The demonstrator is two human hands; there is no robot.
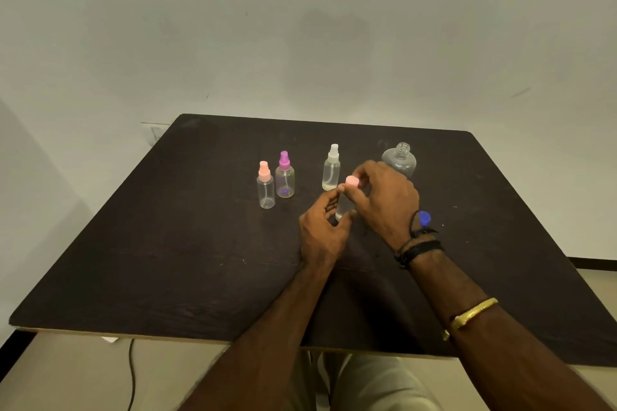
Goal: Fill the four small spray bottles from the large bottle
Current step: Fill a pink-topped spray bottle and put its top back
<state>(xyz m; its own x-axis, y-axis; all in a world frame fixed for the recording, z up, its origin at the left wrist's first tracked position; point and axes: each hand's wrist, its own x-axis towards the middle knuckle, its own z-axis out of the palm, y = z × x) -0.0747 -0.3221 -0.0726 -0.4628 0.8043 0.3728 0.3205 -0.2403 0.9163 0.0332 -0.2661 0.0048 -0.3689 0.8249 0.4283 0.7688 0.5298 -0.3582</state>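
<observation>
Near the middle of the dark counter (187, 243), the left grip (322, 227) wraps the clear body of a small spray bottle (341, 207), holding it upright just above or on the surface; which, I cannot tell. The right grip (384, 200) pinches that bottle's pink cap (352, 181) from above with fingertips and thumb.

From the held bottle, a white-topped spray bottle (331, 168) stands at 12 o'clock, close by. A purple-topped one (284, 175) and a pink-topped one (266, 188) stand side by side at 10 o'clock, apart from the hands. The large bottle (399, 160) stands at 1 o'clock with its neck open, partly behind the right fingers. A blue cap (424, 218) lies at 3 o'clock, beside the right wrist, which wears dark bands (419, 248).
</observation>
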